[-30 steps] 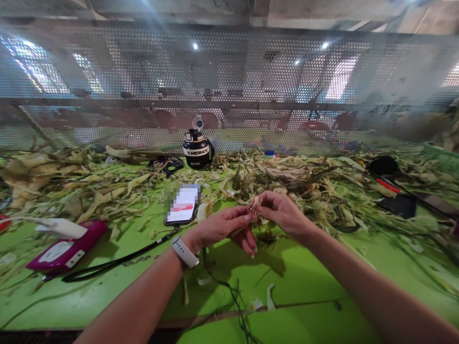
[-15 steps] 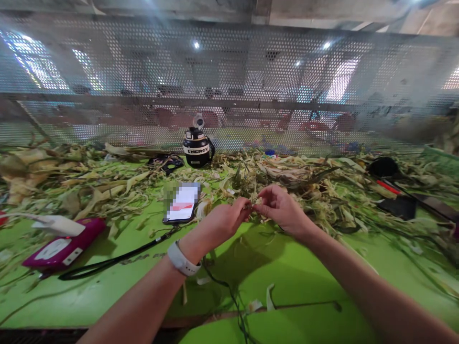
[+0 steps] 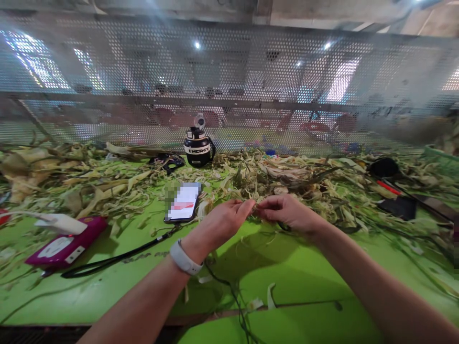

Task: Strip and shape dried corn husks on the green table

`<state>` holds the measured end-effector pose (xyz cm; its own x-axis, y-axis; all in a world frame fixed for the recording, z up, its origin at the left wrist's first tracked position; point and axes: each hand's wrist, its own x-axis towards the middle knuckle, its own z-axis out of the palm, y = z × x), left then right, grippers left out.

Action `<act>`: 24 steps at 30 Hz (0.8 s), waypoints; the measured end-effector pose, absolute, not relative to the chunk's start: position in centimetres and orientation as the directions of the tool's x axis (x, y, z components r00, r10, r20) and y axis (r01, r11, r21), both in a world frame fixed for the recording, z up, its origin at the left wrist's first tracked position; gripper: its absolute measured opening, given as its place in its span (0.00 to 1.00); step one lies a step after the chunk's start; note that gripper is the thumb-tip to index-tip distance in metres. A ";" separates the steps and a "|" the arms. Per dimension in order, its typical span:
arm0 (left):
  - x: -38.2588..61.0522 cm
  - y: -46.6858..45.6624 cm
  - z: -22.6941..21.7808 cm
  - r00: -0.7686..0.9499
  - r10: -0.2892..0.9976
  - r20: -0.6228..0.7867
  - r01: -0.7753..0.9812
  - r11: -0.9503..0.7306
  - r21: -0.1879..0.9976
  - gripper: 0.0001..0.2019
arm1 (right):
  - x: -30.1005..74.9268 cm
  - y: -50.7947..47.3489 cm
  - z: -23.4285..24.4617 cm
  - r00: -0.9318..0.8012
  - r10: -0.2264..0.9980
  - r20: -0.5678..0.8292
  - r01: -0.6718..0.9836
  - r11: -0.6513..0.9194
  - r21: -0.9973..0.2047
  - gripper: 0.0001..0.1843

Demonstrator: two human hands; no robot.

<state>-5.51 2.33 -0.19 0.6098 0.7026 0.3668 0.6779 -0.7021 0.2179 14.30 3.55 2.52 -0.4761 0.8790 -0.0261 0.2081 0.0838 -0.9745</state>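
Note:
My left hand (image 3: 229, 217), a pale watch band (image 3: 184, 258) at its wrist, is closed with thumb and fingers pinched together. Close beside it, my right hand (image 3: 283, 210) is also closed in a pinch, its fingertips almost meeting the left ones. What they hold is small and blends into the plant bits behind; I cannot make it out. Just beyond both hands lies a heap of dry, husk-like leaves (image 3: 287, 169) on the green table (image 3: 272, 272). A dark thin cord (image 3: 225, 282) runs below the hands toward the front edge.
Left of my hands lies a phone (image 3: 184, 203) with a black strap (image 3: 122, 255). A magenta power box (image 3: 68, 241) with a white plug (image 3: 62, 223) is farther left. Behind stand a black bottle (image 3: 198, 149) and a perforated metal screen (image 3: 229, 81). A dark blade-like tool (image 3: 435, 206) lies right.
My right hand has dropped slightly and its fingers have curled in more. My left thumb now points farther toward the right hand. The surrounding things stay in place.

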 end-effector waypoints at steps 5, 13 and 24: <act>-5.5 2.5 0.3 0.583 0.659 0.475 0.641 -0.732 0.230 0.18 | 13.6 3.6 2.2 -0.358 0.933 0.042 0.162 0.106 -0.981 0.12; -4.3 0.5 0.9 0.339 0.567 0.751 0.743 -0.650 0.156 0.10 | 12.9 3.8 0.9 -0.047 0.940 0.339 0.183 0.341 -0.922 0.10; -1.6 0.7 -1.0 0.117 0.940 0.321 0.091 -0.332 0.939 0.14 | 11.7 2.1 0.0 -0.095 0.823 0.560 0.316 0.559 -0.767 0.06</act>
